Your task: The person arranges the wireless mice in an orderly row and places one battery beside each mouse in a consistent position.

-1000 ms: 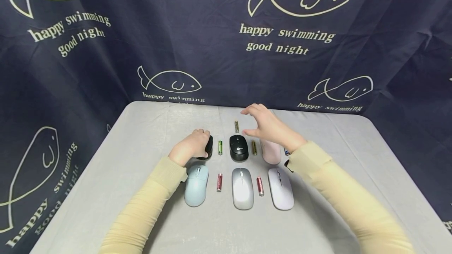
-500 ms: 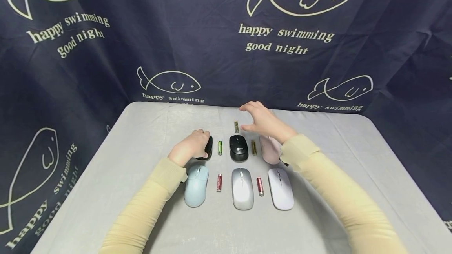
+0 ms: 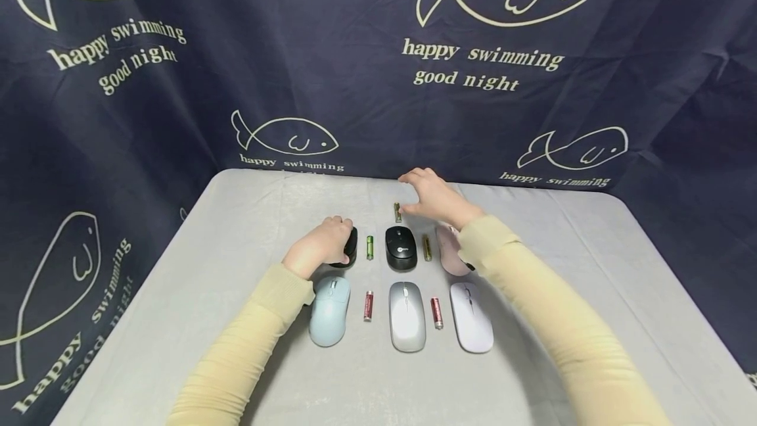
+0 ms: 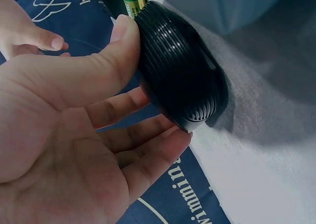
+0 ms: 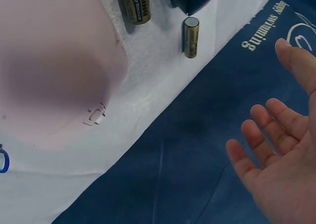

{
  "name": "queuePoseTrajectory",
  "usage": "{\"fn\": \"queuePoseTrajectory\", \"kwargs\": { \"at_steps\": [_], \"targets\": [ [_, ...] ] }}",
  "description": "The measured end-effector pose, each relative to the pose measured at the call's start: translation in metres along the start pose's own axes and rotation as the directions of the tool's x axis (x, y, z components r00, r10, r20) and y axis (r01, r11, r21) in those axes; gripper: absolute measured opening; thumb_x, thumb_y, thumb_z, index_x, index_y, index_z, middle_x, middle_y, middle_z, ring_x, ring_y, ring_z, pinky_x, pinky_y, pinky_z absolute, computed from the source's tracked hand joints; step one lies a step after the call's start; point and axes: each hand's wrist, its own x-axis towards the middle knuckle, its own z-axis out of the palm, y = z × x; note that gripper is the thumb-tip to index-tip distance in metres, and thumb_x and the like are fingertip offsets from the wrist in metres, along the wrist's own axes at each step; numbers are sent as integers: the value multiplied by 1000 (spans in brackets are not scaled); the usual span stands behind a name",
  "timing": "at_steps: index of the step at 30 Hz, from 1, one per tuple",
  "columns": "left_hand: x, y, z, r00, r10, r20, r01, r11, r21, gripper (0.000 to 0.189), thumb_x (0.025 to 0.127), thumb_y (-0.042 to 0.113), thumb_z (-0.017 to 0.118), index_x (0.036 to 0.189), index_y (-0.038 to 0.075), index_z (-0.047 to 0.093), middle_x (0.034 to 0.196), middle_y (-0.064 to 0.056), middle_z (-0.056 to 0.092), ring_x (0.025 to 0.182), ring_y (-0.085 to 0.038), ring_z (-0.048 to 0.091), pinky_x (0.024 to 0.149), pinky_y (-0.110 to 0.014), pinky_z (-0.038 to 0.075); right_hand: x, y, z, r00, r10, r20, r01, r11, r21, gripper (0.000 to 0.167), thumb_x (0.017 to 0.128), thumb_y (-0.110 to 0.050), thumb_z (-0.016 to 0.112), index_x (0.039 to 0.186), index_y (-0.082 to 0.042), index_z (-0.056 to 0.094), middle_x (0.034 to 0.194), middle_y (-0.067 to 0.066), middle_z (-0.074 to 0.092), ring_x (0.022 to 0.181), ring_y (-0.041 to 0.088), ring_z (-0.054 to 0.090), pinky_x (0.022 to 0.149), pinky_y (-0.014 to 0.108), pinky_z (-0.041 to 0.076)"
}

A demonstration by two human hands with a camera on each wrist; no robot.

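Observation:
My left hand (image 3: 319,245) grips a black mouse (image 4: 182,70) at the left of the back row. In the left wrist view its thumb presses one side and its fingertips touch the other. A green battery (image 3: 369,247) lies just right of that mouse. My right hand (image 3: 437,199) is spread, holding nothing, above the table's back part. Its thumb appears beside a small gold battery (image 3: 397,212); in the right wrist view, this gold battery (image 5: 191,38) lies apart from the fingers. Under the right wrist sits a pink mouse (image 3: 451,252), partly covered by the sleeve.
Between my hands stand a second black mouse (image 3: 401,248) and another gold battery (image 3: 427,248). The front row has a light blue mouse (image 3: 328,314), a silver mouse (image 3: 407,317), a lavender mouse (image 3: 471,317) and two red batteries (image 3: 368,306). A dark blue curtain (image 3: 378,84) hangs behind.
My right hand has shifted slightly left and toward the back, its thumb now nearer the back gold battery. The left hand stays on the black mouse.

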Motion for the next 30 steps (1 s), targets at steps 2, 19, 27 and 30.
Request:
{"fn": "queuePoseTrajectory", "kwargs": {
  "at_steps": [2, 19, 27, 30],
  "targets": [
    [0, 0, 0, 1000, -1, -1, 1, 1000, 2, 67, 79, 23, 77, 131, -7, 45, 123, -24, 53, 116, -36, 49, 102, -42, 40, 3, 2, 2, 1000, 9, 3, -9, 1000, -3, 61, 79, -24, 74, 131, 0, 51, 132, 16, 51, 121, 34, 43, 102, 44, 37],
    [-1, 3, -2, 1000, -10, 3, 10, 1000, 7, 68, 78, 22, 77, 130, -7, 45, 121, -23, 53, 115, -35, 50, 101, -42, 41, 21, 20, 32, 989, 96, 115, -95, 995, -12, 62, 81, -26, 74, 132, 2, 51, 134, 19, 50, 123, 38, 42, 106, 43, 34],
    [1, 2, -1, 1000, -8, 2, 8, 1000, 19, 67, 79, 22, 77, 130, -7, 45, 122, -23, 53, 116, -35, 49, 101, -41, 41, 27, 24, 43, 987, 51, 153, -46, 998, -36, 61, 77, -25, 77, 127, 3, 56, 132, 19, 54, 128, 36, 42, 111, 43, 29],
    [1, 2, -1, 1000, -12, 1, 12, 1000, 15, 67, 78, 22, 77, 130, -7, 45, 121, -23, 53, 115, -35, 49, 101, -41, 41, 30, 23, 44, 984, 34, 172, -29, 999, -31, 59, 77, -23, 77, 126, 3, 57, 131, 19, 55, 128, 36, 43, 110, 42, 30]
  ]
}}
